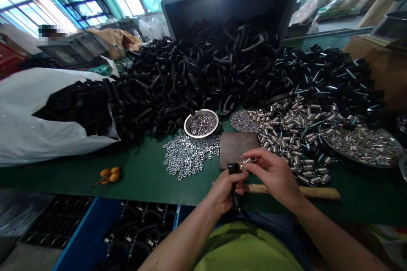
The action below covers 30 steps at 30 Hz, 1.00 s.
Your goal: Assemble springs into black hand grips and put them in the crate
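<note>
1. Right hand [273,173]: thumb and index tips almost together, pinching a spring [249,160]; other fingers loosely bent.
2. Left hand [224,188]: fingers curled snugly round a black part [234,168]; its head pokes out above the grip; its lower end hangs below.
3. Spring's inner end is right at the part's head; too small to tell if hooked on.
4. Doing it well, my take: keep the left grip firm so the part can't twist; pinch coils only, end loop clear of fingertips; bring spring in straight; a weak pinch could let it flick away.
5. Block [237,146] just beyond the hands; stick [321,193] on the bench [140,173], passing beneath the right hand; may hamper that wrist.
6. Loose nuts [184,159] left of block, bowl [193,135] behind them; spring pile [288,135] crowds the block's right; stray elbow could scatter either.
7. Farther: black heap [197,72] spilling from a bin [229,4]; pins [365,144] far right; fruit [110,175] left, well apart.
</note>
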Each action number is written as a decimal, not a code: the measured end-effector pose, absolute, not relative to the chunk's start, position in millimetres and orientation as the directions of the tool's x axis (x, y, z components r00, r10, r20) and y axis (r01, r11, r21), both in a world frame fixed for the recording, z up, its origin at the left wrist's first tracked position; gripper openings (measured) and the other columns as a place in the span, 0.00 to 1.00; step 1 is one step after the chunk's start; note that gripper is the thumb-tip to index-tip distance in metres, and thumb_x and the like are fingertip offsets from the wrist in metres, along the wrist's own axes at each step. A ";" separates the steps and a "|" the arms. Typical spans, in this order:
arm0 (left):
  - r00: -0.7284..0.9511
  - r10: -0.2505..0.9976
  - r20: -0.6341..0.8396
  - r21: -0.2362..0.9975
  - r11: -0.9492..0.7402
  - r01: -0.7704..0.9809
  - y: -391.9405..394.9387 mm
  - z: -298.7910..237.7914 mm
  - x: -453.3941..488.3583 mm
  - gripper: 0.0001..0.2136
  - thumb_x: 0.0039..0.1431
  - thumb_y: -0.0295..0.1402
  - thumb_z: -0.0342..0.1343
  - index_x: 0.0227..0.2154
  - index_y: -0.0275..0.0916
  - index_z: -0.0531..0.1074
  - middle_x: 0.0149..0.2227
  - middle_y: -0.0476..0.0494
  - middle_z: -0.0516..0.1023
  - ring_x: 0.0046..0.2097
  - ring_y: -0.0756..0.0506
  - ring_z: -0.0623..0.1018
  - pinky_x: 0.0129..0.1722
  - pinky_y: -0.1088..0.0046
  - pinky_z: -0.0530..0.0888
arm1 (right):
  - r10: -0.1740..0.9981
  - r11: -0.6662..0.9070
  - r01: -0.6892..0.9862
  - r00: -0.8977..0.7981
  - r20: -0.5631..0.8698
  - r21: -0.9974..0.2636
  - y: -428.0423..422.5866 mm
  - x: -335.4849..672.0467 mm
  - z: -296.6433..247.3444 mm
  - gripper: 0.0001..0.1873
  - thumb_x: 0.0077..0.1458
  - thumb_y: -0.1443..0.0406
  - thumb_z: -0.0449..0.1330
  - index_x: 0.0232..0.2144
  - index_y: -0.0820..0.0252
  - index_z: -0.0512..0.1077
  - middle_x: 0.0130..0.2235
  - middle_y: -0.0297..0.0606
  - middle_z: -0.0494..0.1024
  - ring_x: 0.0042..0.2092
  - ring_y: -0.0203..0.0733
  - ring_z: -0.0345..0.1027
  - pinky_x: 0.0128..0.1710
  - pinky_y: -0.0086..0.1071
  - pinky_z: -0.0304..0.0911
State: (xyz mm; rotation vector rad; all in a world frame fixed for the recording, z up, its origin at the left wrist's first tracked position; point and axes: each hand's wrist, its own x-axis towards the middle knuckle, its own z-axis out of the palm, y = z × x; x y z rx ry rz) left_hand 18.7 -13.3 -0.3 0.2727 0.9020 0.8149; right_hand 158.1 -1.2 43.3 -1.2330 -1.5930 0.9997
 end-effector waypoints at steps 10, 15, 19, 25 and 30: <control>0.365 0.794 -0.487 0.787 0.580 -0.210 -12.0 2.0 21.5 0.11 0.42 0.32 0.62 0.28 0.36 0.65 0.20 0.56 0.59 0.21 0.57 0.57 0.18 0.82 0.53 | 0.957 0.274 0.449 -0.212 0.197 -0.851 -3.3 150.8 37.6 0.07 0.53 0.71 0.56 0.33 0.56 0.73 0.33 0.32 0.76 0.37 0.36 0.70 0.37 0.30 0.62; 0.402 0.762 -0.507 0.842 0.537 0.043 -17.7 9.3 18.9 0.16 0.43 0.39 0.63 0.30 0.36 0.65 0.19 0.56 0.60 0.20 0.56 0.57 0.17 0.80 0.52 | 0.976 0.197 0.462 -0.177 0.128 -0.864 1.9 156.3 24.8 0.05 0.52 0.69 0.58 0.34 0.57 0.72 0.33 0.32 0.76 0.36 0.37 0.69 0.37 0.30 0.61; 0.527 0.668 -0.524 0.698 0.692 -0.183 -11.2 3.8 7.8 0.16 0.48 0.43 0.60 0.29 0.38 0.61 0.20 0.57 0.57 0.18 0.58 0.53 0.16 0.82 0.49 | 0.973 0.153 0.588 -0.229 0.017 -0.794 17.4 196.3 15.2 0.08 0.56 0.65 0.56 0.38 0.57 0.72 0.33 0.33 0.76 0.35 0.38 0.69 0.37 0.31 0.61; 0.354 0.813 -0.462 0.771 0.565 -0.294 8.8 -1.8 -1.2 0.14 0.54 0.44 0.55 0.32 0.36 0.67 0.22 0.54 0.62 0.20 0.56 0.59 0.16 0.82 0.55 | 0.952 0.264 0.938 -0.290 -0.094 -0.223 25.6 251.5 1.7 0.07 0.52 0.69 0.57 0.24 0.57 0.73 0.32 0.38 0.73 0.40 0.44 0.64 0.35 0.32 0.56; 0.258 0.847 -0.464 0.813 0.523 -0.257 8.0 0.4 7.6 0.19 0.52 0.44 0.58 0.42 0.36 0.70 0.29 0.49 0.68 0.27 0.54 0.67 0.22 0.81 0.64 | 0.941 0.302 0.929 -0.327 -0.092 -0.214 25.7 249.4 -9.6 0.03 0.50 0.69 0.59 0.26 0.58 0.71 0.33 0.38 0.72 0.40 0.43 0.64 0.36 0.32 0.56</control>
